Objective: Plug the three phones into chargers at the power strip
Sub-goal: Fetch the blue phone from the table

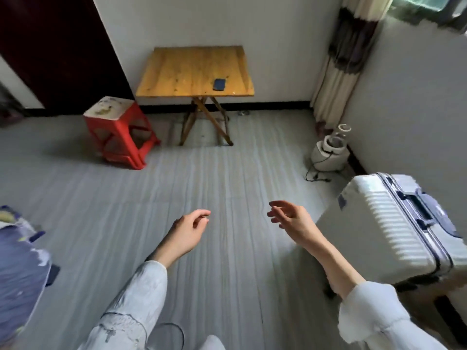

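Low in frame, over grey floor (227, 173): left hand (188, 231) & right hand (290, 219) both held out in the air, fingers loosely curled, holding nothing, not touching each other. Pale sleeves on both arms. Just right of the right hand: white ribbed suitcase (394, 231), upright. Further out, against the far wall: folding wood desk (187, 72) w/ one dark phone (219, 84) lying flat near its front-right corner. Red stool (118, 132) left of desk. Small white appliance w/ black cord (328, 152) by the right wall, below the curtain (341, 59).
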Demonstrator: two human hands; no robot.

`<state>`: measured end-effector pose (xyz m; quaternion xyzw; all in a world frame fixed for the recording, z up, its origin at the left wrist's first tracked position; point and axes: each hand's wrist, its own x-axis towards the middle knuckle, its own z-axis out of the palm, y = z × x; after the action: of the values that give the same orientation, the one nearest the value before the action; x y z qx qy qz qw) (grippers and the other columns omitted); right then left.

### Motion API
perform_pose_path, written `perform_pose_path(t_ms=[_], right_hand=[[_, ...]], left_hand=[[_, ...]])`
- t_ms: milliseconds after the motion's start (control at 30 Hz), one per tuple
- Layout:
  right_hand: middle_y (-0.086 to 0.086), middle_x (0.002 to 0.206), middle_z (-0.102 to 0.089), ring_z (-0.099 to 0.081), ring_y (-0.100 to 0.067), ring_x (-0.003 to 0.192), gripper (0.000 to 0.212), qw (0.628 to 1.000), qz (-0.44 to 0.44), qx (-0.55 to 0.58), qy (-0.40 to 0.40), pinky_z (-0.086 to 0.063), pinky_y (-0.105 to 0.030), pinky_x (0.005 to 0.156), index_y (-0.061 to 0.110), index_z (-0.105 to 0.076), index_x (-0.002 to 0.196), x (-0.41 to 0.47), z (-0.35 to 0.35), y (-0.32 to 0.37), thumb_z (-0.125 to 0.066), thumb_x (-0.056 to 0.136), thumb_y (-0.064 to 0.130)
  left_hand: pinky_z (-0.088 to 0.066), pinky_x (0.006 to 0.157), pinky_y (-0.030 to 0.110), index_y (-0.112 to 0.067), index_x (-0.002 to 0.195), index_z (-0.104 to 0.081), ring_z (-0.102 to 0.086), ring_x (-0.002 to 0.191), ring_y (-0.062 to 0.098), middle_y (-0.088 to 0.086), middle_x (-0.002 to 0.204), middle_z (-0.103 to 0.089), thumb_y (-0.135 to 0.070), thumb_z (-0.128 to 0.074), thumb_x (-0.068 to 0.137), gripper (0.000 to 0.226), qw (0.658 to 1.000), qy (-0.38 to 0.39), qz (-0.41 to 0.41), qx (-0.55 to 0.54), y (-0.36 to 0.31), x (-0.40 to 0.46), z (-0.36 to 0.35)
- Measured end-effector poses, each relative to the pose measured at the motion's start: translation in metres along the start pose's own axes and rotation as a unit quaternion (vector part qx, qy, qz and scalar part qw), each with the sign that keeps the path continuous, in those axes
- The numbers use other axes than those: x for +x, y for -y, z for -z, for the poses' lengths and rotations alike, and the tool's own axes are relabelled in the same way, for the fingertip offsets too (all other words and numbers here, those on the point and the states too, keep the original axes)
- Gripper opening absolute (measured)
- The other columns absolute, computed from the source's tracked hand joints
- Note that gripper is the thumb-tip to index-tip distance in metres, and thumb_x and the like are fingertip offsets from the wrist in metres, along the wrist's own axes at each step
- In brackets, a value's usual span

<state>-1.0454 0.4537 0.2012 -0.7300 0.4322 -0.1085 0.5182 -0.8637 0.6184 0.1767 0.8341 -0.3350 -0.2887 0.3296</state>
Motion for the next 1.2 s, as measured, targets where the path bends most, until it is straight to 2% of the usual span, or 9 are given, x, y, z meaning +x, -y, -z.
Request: perform_pose_path(t_ms=[67,200,300,433,700,833,967,1100,1200], right_hand=[[-0.017,0.104,-0.069,-0.065,-0.028,0.09,0.025,1.0,0.014,0.003,0.012,-0.045,-0.017,0.069,0.006,-0.06,0.114,0.05,-0.009,0.025,-0.047,0.095,0.015],[-0.017,0.104,-0.069,-0.062,-0.019,0.082,0.025,0.999,0.028,-0.006,0.026,-0.043,-0.011,0.063,0.007,-0.061,0.114,0.151,-0.031,0.067,-0.047,0.095,0.015],[-0.017,0.103,-0.069,-0.062,-0.019,0.082,0.025,0.999,0.028,-0.015,0.016,-0.045,-0.014,0.065,0.007,-0.061,0.114,0.228,-0.044,0.103,-0.047,0.095,0.016],[-0.01,0.097,-0.07,-0.064,-0.017,0.08,0.022,0.999,0.029,-0.015,0.002,-0.048,-0.024,0.075,0.013,-0.062,0.11,0.311,-0.056,0.147,-0.049,0.094,0.019],[-0.009,0.098,-0.07,-0.065,-0.019,0.084,0.024,1.0,-0.004,-0.017,-0.006,-0.049,-0.027,0.078,0.011,-0.061,0.113,0.478,-0.062,0.189,-0.049,0.094,0.02],[-0.012,0.1,-0.07,-0.065,-0.02,0.085,0.025,1.0,-0.01,-0.014,-0.001,-0.05,-0.03,0.082,0.01,-0.061,0.114,0.581,-0.068,0.205,-0.049,0.094,0.018],[-0.015,0.104,-0.069,-0.065,-0.025,0.091,0.027,0.999,-0.04,0.002,0.015,-0.049,-0.032,0.083,0.007,-0.059,0.117,0.678,-0.072,0.22,-0.047,0.095,0.018],[-0.017,0.107,-0.067,-0.064,-0.027,0.096,0.029,0.997,-0.075,-0.007,0.03,-0.049,-0.033,0.084,0.006,-0.057,0.119,0.759,-0.078,0.235,-0.046,0.095,0.018],[-0.017,0.11,-0.067,-0.063,-0.026,0.092,0.03,0.994,-0.101,-0.027,0.04,-0.048,-0.03,0.078,0.005,-0.056,0.121,0.816,-0.086,0.24,-0.046,0.095,0.017]], left_hand=[[-0.042,0.089,0.024,-0.018,0.116,-0.06,-0.063,0.103,0.018,0.006,0.108,-0.07,-0.018,-0.047,0.092,0.026,1.0,-0.017,0.01,-0.01,0.008,0.04,0.022],[-0.042,0.09,0.025,-0.015,0.115,-0.06,-0.064,0.102,0.021,0.009,0.109,-0.069,-0.014,-0.047,0.092,0.026,0.999,-0.034,0.012,-0.024,0.021,0.137,0.064],[-0.042,0.088,0.024,-0.014,0.115,-0.06,-0.063,0.102,0.022,0.008,0.11,-0.069,-0.013,-0.046,0.092,0.027,0.999,-0.03,0.008,-0.021,0.024,0.216,0.101],[-0.04,0.084,0.021,-0.016,0.116,-0.059,-0.06,0.097,0.017,0.004,0.109,-0.068,-0.017,-0.046,0.093,0.027,1.0,-0.026,0.003,-0.008,0.023,0.309,0.149],[-0.037,0.079,0.019,-0.022,0.116,-0.058,-0.055,0.09,0.008,-0.004,0.105,-0.064,-0.024,-0.046,0.093,0.026,1.0,0.014,-0.004,0.001,0.018,0.491,0.189],[-0.037,0.085,0.02,-0.024,0.12,-0.056,-0.053,0.099,0.008,-0.002,0.117,-0.062,-0.027,-0.044,0.094,0.028,0.999,0.031,0.01,0.011,0.026,0.589,0.2],[-0.037,0.091,0.022,-0.021,0.125,-0.051,-0.052,0.117,0.016,0.004,0.129,-0.057,-0.025,-0.042,0.095,0.032,0.998,0.045,0.039,0.032,0.022,0.686,0.218],[-0.03,0.1,0.024,-0.023,0.134,-0.041,-0.038,0.133,0.018,0.002,0.143,-0.042,-0.026,-0.041,0.095,0.039,0.995,0.067,0.049,0.064,0.019,0.768,0.233],[-0.024,0.111,0.031,-0.019,0.139,-0.034,-0.025,0.14,0.018,0.004,0.15,-0.031,-0.025,-0.042,0.095,0.045,0.992,0.069,0.047,0.091,0.024,0.827,0.239]])
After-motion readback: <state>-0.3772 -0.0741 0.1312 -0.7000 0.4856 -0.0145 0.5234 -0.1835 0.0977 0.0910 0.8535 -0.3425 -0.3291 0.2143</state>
